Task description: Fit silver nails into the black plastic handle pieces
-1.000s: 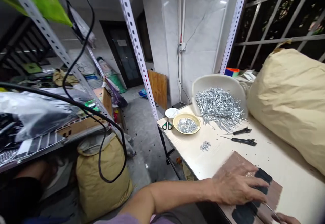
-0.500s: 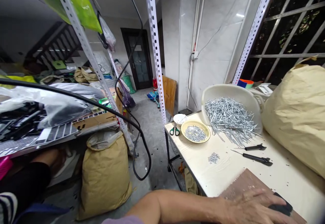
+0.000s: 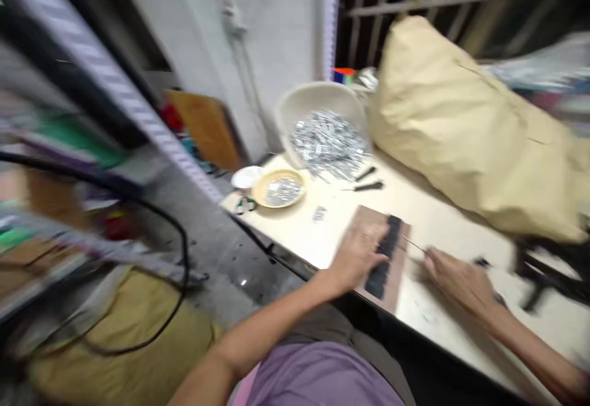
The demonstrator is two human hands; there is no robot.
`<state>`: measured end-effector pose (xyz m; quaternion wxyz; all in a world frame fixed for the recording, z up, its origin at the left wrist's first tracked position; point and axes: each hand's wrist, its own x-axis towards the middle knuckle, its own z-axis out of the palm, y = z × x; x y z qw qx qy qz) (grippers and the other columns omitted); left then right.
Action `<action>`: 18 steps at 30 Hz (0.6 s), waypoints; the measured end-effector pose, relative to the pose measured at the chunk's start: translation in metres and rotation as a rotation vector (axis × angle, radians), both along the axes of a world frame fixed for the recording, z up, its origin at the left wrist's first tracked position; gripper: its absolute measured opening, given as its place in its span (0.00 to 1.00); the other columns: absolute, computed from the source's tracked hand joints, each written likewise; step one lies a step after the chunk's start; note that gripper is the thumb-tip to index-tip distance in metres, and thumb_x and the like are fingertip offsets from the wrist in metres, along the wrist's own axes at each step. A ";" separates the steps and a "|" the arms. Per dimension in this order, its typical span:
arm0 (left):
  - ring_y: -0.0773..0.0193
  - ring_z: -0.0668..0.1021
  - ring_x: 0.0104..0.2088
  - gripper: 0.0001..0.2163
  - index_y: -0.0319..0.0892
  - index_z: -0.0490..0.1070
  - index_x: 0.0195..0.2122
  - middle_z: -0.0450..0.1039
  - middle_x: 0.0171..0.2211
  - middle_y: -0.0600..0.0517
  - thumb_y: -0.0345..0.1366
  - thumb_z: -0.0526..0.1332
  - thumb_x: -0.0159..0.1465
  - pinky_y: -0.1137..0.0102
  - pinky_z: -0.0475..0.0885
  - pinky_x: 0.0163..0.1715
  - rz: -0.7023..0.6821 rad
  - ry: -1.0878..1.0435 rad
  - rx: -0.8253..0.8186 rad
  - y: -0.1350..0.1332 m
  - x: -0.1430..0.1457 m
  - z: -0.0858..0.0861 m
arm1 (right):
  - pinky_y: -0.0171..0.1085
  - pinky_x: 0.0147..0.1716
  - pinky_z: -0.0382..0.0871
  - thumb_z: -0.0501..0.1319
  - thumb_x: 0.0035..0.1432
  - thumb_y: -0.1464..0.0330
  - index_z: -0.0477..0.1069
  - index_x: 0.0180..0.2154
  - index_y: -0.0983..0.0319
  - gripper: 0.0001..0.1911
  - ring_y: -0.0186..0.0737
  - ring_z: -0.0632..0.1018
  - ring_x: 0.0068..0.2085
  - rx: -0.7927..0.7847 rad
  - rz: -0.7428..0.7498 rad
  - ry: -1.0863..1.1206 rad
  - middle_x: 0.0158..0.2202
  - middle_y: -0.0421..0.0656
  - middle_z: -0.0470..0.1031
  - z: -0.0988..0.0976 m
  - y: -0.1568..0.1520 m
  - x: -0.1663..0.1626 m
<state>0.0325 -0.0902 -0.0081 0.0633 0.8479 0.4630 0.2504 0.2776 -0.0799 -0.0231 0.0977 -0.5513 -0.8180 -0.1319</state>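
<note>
On board [image 3: 369, 225], thin pin [image 3: 413, 244] in right grip [image 3: 454, 274]

The whole view is smeared by motion blur, worst at the left and far right edges, where the shelf post [image 3: 106, 80] and the black cable [image 3: 182, 252] dissolve into streaks. Nothing is truly sharp; the middle of the surface [image 3: 442, 215] is the least blurred part. Light is dim and even, probably from overhead indoor lamps, since the pale wall [image 3: 271, 31] and the tan sack [image 3: 465, 123] are brightest on their upper faces. The window bars at far right are dark. The heap of metal pins [image 3: 329, 142] gives a dull glint without hard glare. Shadows under both hands are soft and faint. Straight lines bow toward the edges.
</note>
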 end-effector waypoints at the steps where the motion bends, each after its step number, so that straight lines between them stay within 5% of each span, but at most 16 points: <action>1: 0.49 0.57 0.63 0.28 0.42 0.51 0.63 0.55 0.62 0.39 0.46 0.52 0.64 0.51 0.56 0.59 0.065 -0.054 -0.017 0.003 -0.004 -0.007 | 0.32 0.21 0.42 0.45 0.61 0.62 0.70 0.29 0.62 0.18 0.32 0.68 0.21 -0.092 -0.053 -0.072 0.24 0.44 0.73 0.001 0.002 0.002; 8: 0.47 0.58 0.61 0.29 0.44 0.43 0.66 0.52 0.62 0.38 0.44 0.50 0.66 0.48 0.61 0.55 0.164 -0.065 -0.078 0.016 -0.011 -0.028 | 0.31 0.27 0.52 0.36 0.66 0.65 0.67 0.36 0.65 0.23 0.30 0.69 0.26 -0.214 -0.088 -0.174 0.30 0.44 0.73 0.016 0.061 -0.002; 13: 0.49 0.60 0.60 0.29 0.43 0.42 0.66 0.54 0.61 0.38 0.44 0.50 0.66 0.51 0.62 0.56 0.178 -0.053 -0.089 0.015 -0.004 -0.025 | 0.32 0.26 0.53 0.24 0.65 0.65 0.64 0.36 0.68 0.33 0.26 0.64 0.23 -0.275 0.071 -0.190 0.27 0.44 0.70 0.017 0.051 -0.004; 16: 0.51 0.60 0.60 0.29 0.44 0.41 0.66 0.54 0.61 0.39 0.44 0.50 0.66 0.52 0.62 0.56 0.169 -0.056 -0.115 0.016 -0.005 -0.025 | 0.32 0.24 0.52 0.27 0.66 0.61 0.64 0.33 0.65 0.30 0.25 0.59 0.21 -0.358 0.257 -0.200 0.23 0.39 0.67 0.017 0.043 -0.007; 18: 0.51 0.60 0.61 0.29 0.44 0.41 0.66 0.54 0.61 0.40 0.44 0.50 0.66 0.52 0.62 0.56 0.169 -0.057 -0.123 0.017 -0.006 -0.026 | 0.32 0.23 0.52 0.30 0.67 0.60 0.63 0.33 0.64 0.28 0.26 0.59 0.20 -0.395 0.254 -0.197 0.22 0.40 0.67 0.018 0.042 -0.008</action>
